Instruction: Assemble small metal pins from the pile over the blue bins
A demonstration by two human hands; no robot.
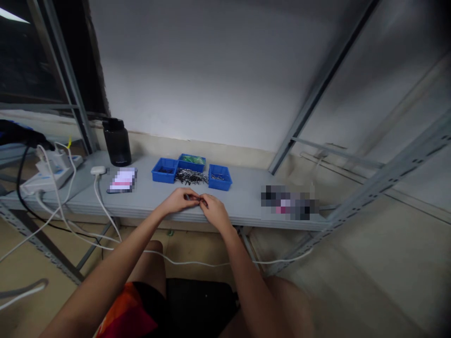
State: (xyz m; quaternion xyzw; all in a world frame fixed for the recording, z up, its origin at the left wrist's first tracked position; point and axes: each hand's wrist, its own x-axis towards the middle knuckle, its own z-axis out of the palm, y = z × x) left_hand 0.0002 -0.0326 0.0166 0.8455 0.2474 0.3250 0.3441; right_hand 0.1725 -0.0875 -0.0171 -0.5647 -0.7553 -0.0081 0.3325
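Observation:
My left hand (181, 200) and my right hand (213, 209) meet over the front edge of the grey shelf (148, 199). Fingertips of both are pinched together around something small and dark, too tiny to name. Just beyond them lies a loose pile of thin metal pieces (190, 176). Around that pile stand three blue bins: the left bin (164, 177) with dark small parts, the back bin (192, 165) with something green in it, and the right bin (220, 183) with a few thin metal pieces.
A black bottle (118, 145) and a phone (122, 180) with a lit, blurred screen are at the left. Beside them are a white charger (98, 170) and a power strip (52, 173), with cables hanging across the front. A pixelated item (289, 203) lies at right, near a metal upright (306, 112).

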